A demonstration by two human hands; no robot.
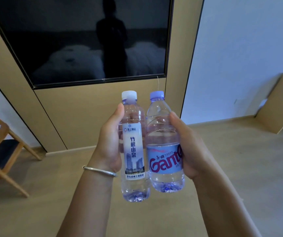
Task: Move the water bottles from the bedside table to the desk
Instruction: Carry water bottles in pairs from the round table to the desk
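White-cap bottle (134,147): upright, gripped by left hand (109,144), fingers curled round it. Blue-cap bottle (164,146): upright, touching its right side, gripped by right hand (187,149), fingers wrapped round. Both held in air, below the TV (86,40).
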